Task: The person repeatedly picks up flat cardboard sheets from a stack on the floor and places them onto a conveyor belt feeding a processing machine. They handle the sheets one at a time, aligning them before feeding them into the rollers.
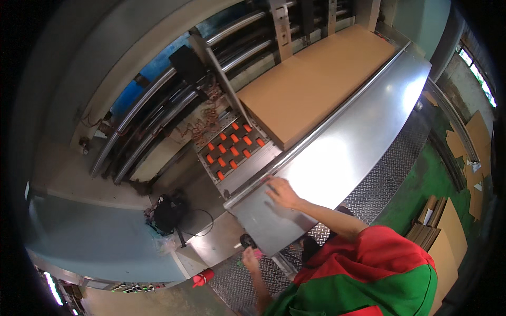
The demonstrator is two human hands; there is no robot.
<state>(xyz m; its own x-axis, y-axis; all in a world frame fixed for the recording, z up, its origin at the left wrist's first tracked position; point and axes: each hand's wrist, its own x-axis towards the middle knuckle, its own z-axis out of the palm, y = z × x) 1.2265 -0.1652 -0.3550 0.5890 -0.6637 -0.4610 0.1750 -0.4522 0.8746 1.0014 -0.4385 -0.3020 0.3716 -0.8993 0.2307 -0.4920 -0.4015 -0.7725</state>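
Observation:
My right hand (283, 194) is over the near left part of a shiny metal table (274, 221), its fingers apart and close to the table's far rail. I cannot tell whether it touches the metal. Lower and to the left, my left hand (251, 260) is closed beside the table's left corner. A small pink thing (258, 254) shows right at its fingers; whether they hold it is unclear. Just above that hand is a round black knob or wheel (246, 241). A thick stack of brown cardboard sheets (321, 79) lies beyond the table, inside the machine.
Orange rollers (234, 149) fill a plate left of the stack. Steel bars (240, 29) run behind it. Left stand a black device with a cable (167, 215) and a red object (203, 277). Patterned metal flooring (387, 174) borders the table; cardboard pieces (448, 237) lean at right.

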